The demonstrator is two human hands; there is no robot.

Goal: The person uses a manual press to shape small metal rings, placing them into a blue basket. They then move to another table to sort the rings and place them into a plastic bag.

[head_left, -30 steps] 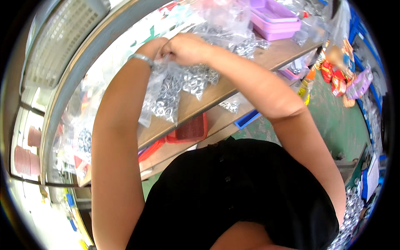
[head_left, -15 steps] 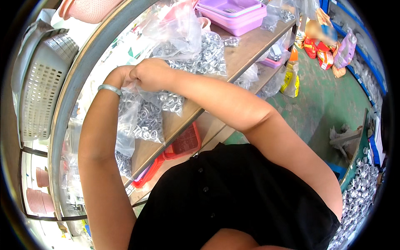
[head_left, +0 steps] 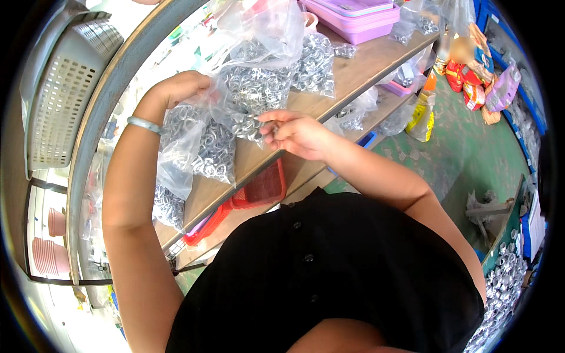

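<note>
My left hand (head_left: 185, 88), with a pale green bangle on the wrist, is closed on the gathered neck of a clear plastic bag (head_left: 215, 106). Silvery metal ring-like parts (head_left: 246, 126) lie in the lower end of that bag, above the shelf's front edge. My right hand (head_left: 292, 135) is beside this end, fingers half curled and apart, the fingertips at or against the plastic. Whether a small piece lies between thumb and fingers is hard to make out. Filled bags of similar parts surround both hands: one bag (head_left: 215, 153) nearer me, another bag (head_left: 256, 85) behind.
Lilac plastic trays (head_left: 353, 20) stand on the wooden shelf (head_left: 359, 73) at the far right. A red basket (head_left: 259, 185) sits on the level below. A grey perforated basket (head_left: 65, 100) is at the left. Colourful sacks (head_left: 468, 79) lie on the green floor, with loose metal parts (head_left: 503, 288) at lower right.
My hands were together at the bag's neck and are now apart. The right hand has moved right and down to the bag's filled end; the left still grips the neck.
</note>
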